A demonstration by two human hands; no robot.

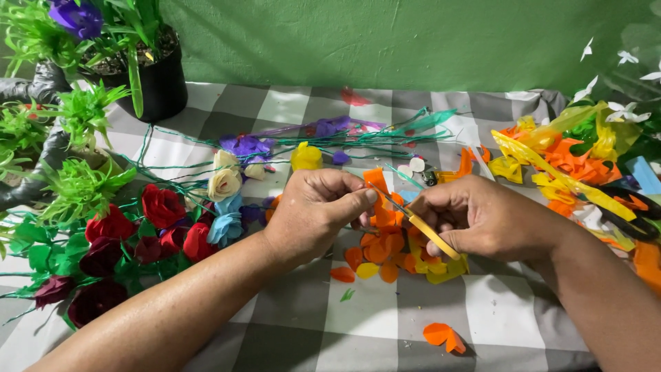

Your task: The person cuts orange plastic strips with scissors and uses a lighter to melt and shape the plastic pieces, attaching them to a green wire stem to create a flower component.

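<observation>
While the left hand (318,210) pinched a small strip of orange paper (379,200) between thumb and forefinger at the centre of the frame, the right hand (482,219) was closed around the handles of a pair of yellow-handled scissors (416,224), whose blades ran up and to the left toward the paper. The strip stood roughly upright, its long axis crossing the line of the blades, just right of the left fingertips and touching or nearly touching the blade tips; how far the blades stood apart could not be told. Directly below lay a loose heap of cut orange and yellow paper petals (385,251) on the grey-and-white checked tablecloth (344,317), with one orange heart-shaped cutting (444,336) apart at lower centre. At the left lay paper roses in red, cream and blue on green wire stems (172,220), and a black pot of green artificial foliage (155,79) stood at upper left. Crumpled orange and yellow paper scraps (571,162) were piled at the right.
</observation>
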